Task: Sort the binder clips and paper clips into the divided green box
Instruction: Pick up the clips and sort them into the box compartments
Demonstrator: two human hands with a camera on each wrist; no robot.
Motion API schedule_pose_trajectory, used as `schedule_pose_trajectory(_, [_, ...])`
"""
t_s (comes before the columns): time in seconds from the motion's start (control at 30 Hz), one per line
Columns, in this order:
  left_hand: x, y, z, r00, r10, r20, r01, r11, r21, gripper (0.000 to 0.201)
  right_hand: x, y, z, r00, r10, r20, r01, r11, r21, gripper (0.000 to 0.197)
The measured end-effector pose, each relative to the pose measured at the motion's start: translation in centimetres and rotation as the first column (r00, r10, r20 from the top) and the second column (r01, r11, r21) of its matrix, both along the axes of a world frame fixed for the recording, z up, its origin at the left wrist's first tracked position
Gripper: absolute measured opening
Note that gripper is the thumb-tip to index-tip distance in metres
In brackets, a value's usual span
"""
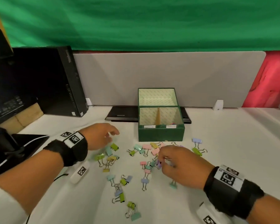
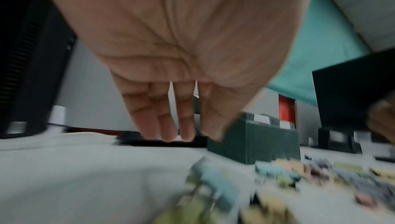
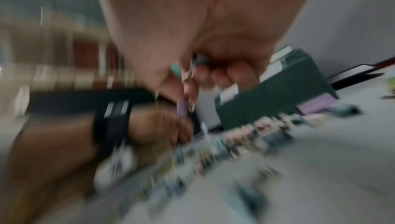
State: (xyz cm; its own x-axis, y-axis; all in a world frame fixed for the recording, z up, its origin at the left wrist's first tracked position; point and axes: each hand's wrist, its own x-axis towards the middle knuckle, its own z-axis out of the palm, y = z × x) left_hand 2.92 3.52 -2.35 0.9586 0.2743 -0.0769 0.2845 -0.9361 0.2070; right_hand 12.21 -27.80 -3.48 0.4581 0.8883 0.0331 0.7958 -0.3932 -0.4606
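Note:
The green box (image 1: 161,134) stands open at the middle back, a divider splitting it into two compartments; it also shows as the green box (image 2: 265,143) and the green box (image 3: 278,92). Several pastel binder clips (image 1: 145,159) lie scattered on the white table in front of it. My right hand (image 1: 176,164) hovers over the middle of the pile with curled fingers, pinching a purple clip (image 3: 181,109) and holding other clips (image 3: 177,70) in the palm. My left hand (image 1: 102,136) hangs above the left clips (image 1: 110,150) with relaxed fingers (image 2: 169,123), holding nothing.
A black computer tower (image 1: 60,81) and black equipment (image 1: 14,143) stand at the left. A flat black device (image 1: 121,114) lies behind the box, against a grey partition (image 1: 168,75). A white tagged stick (image 1: 80,172) lies near my left wrist.

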Motion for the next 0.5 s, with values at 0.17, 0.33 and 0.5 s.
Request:
schedule_pose_trajectory(0.17, [-5.0,0.5,-2.6,0.973,-0.034,-0.229,-0.011,0.981,-0.195,0.083,3.4,5.8,4.1,0.995,-0.102,-0.018,0.104,0.971,0.215,0.010])
schedule_pose_trajectory(0.33, [-5.7,-0.3,-3.3,0.986,0.118,-0.117,-0.132,0.983,-0.127,0.094,7.7,11.0,5.0,0.947,-0.305,0.101,0.285,0.942,0.175,0.015])
schedule_pose_trajectory(0.5, [-6.0,-1.6,-3.5,0.988,0.116,-0.101,-0.127,0.986,-0.110,0.078,6.3,11.4,2.9,0.936,-0.213,0.281,0.191,0.976,0.103,0.031])
